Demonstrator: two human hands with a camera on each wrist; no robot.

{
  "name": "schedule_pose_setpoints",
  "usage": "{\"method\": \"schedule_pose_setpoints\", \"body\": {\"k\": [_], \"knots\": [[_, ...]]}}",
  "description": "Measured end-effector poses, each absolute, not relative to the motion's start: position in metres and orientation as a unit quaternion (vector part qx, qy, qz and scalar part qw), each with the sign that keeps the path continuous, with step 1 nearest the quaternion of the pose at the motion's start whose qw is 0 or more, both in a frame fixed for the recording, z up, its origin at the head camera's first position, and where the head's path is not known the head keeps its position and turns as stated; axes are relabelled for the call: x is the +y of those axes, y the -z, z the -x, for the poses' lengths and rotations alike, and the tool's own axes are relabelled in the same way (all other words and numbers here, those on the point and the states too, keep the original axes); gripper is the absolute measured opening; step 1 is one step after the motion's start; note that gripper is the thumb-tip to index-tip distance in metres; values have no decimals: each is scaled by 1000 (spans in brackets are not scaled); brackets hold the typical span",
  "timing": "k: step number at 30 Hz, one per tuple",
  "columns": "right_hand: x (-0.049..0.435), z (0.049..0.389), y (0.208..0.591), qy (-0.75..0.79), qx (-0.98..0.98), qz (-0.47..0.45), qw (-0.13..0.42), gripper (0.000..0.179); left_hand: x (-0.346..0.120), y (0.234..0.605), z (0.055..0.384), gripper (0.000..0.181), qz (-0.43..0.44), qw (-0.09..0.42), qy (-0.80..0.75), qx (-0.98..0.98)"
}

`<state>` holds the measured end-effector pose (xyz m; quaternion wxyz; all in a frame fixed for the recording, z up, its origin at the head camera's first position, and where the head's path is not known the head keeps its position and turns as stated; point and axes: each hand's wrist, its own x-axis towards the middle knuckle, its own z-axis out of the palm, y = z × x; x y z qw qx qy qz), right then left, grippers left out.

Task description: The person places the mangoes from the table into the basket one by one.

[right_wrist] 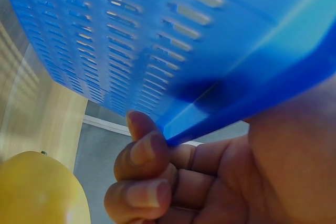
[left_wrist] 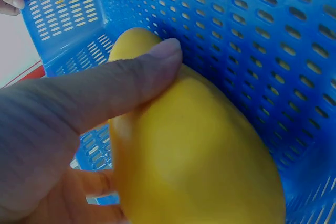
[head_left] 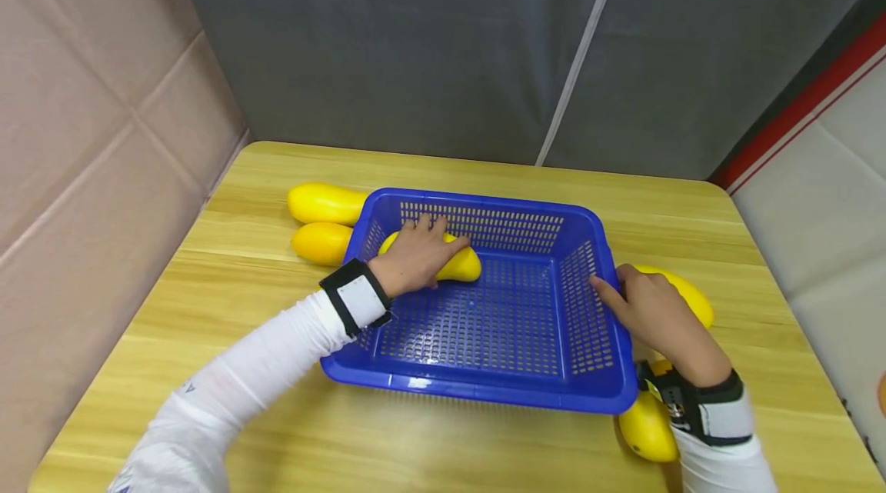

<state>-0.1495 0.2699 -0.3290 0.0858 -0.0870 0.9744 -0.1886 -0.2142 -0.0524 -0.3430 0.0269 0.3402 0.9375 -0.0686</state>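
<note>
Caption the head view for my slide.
Left hand grips yellow fruit in a blue basket, right hand holding its rim.

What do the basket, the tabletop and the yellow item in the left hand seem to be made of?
Basket: glossy molded plastic, judging by bright highlights and regular slots.
Tabletop: wood or printed laminate, from its grain and soft sheen.
Yellow item in the left hand: smooth satin surface suggests fresh produce, though a plastic imitation is possible.
</note>
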Motion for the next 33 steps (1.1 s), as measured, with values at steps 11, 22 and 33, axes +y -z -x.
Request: {"method": "schedule_pose_setpoints", "body": {"k": [11, 22, 33], "knots": [[271, 153, 331, 187, 974, 87, 90, 49, -52, 346, 217, 82, -341, 32, 65, 937], [269, 153, 330, 189, 973, 84, 100, 52, -52, 349, 216, 84, -336, -34, 86, 937], [266, 159, 335, 190, 972, 85, 107, 53, -54, 353, 218, 88, -322, -24, 109, 940]]}}
